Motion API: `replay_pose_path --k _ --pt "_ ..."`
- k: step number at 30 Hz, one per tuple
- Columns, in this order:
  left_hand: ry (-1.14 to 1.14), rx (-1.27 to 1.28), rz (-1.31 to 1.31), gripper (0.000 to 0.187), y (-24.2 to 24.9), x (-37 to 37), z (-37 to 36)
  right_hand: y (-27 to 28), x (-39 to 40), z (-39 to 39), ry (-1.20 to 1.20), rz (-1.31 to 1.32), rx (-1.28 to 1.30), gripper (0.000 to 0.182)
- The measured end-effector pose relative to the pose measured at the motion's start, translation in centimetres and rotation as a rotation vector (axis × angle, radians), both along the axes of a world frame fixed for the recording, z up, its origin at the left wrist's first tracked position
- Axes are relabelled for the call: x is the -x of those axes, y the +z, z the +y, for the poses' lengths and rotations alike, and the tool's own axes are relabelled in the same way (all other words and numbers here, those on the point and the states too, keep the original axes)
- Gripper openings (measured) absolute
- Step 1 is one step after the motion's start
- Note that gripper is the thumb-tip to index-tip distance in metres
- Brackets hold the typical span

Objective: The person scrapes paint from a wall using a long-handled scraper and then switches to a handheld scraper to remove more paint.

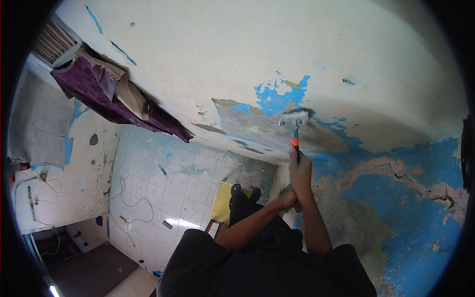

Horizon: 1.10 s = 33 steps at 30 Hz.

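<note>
My right hand [300,171] is closed around the dark handle of a scraper [294,129] with a red band. The scraper's wide metal head is at the wall, over a grey bare patch [247,123] below flaking blue paint [282,96]. My left hand [288,198] is beside my right wrist, its fingers closed; a small dark shape shows by it, too little to name.
I stand high above a tiled floor [173,198], feet near a yellow board [221,203]. Purple cloth [99,94] hangs at the left. A cable [143,200] lies on the floor. Peeling blue wall [405,213] rises at the right.
</note>
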<state>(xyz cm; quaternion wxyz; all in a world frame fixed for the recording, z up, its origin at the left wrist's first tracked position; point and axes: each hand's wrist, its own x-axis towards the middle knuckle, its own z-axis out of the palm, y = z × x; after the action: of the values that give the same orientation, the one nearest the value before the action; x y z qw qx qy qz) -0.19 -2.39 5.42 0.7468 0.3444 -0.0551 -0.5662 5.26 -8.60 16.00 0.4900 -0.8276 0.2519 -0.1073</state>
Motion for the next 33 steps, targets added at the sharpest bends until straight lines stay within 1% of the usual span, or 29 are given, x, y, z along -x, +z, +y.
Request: replay_pose_path --k 1,3,6,7,10,13,15,16,19,22,23,25,26,28,29,31,32,33 --pt "0.002 -0.027 -0.008 0.020 0.2 0.0 0.1 0.0 0.2 0.2 0.000 -0.009 -0.009 0.043" --pt "-0.010 0.003 -0.011 0.019 -0.6 0.2 -0.3 0.2 -0.3 0.5 0.009 -0.043 -0.022 0.044" --pt "-0.026 0.044 0.006 0.017 -1.3 0.5 0.4 -0.1 0.4 -0.2 -0.005 0.029 -0.073 0.044" --pt "-0.024 0.066 0.019 0.016 -1.3 0.4 0.3 -0.3 -0.2 0.1 0.001 -0.014 -0.069 0.045" --pt "-0.076 -0.018 -0.019 0.013 -2.5 -0.8 1.2 -0.9 -0.6 0.6 -0.004 -0.082 -0.067 0.045" --pt "-0.050 0.000 0.021 0.013 -2.8 0.2 1.0 -1.4 -0.3 0.8 -0.031 -0.086 -0.105 0.045" --pt "-0.069 -0.059 -0.074 0.013 -2.3 -1.5 1.6 -1.6 -0.6 0.7 -0.021 -0.094 -0.102 0.045" --pt "-0.086 -0.092 -0.106 0.013 -1.8 -1.6 2.3 -0.4 -1.1 1.4 -0.010 -0.114 -0.075 0.045" --pt "-0.119 -0.053 -0.096 0.012 -1.3 -2.1 2.8 -2.0 -0.9 1.4 -0.037 -0.133 -0.209 0.046" --pt "-0.094 0.018 0.011 0.013 -2.4 -1.5 2.3 -2.0 -0.7 0.7 -0.036 -0.008 -0.281 0.048" --pt "-0.079 -0.009 -0.014 0.013 -3.0 -1.4 2.6 -2.1 -0.7 0.9 -0.031 -0.040 -0.281 0.048" --pt "-0.052 -0.050 -0.068 0.014 -1.9 -2.2 2.8 -1.8 -1.3 1.3 -0.024 -0.109 -0.270 0.049" --pt "-0.051 -0.060 -0.042 0.013 -2.3 -1.8 2.3 -1.4 -1.0 1.3 -0.019 -0.074 -0.346 0.049" --pt "-0.063 -0.102 0.002 0.012 -2.8 -1.3 2.5 -2.5 -0.4 0.9 -0.044 -0.020 -0.389 0.050" --pt "-0.012 -0.121 -0.065 0.012 -3.0 -1.4 2.5 -2.9 -0.6 0.7 -0.034 -0.019 -0.372 0.050" --pt "0.105 -0.153 -0.200 0.011 -1.5 -2.2 2.5 -2.1 -1.7 1.0 -0.007 -0.043 -0.305 0.051" --pt "0.066 -0.123 -0.178 0.012 -1.7 -2.4 2.7 -1.8 -1.8 1.2 -0.001 -0.059 -0.260 0.051" --pt "0.029 -0.092 -0.149 0.012 -2.4 -2.2 2.7 -2.5 -1.3 1.0 -0.016 -0.054 -0.268 0.051"
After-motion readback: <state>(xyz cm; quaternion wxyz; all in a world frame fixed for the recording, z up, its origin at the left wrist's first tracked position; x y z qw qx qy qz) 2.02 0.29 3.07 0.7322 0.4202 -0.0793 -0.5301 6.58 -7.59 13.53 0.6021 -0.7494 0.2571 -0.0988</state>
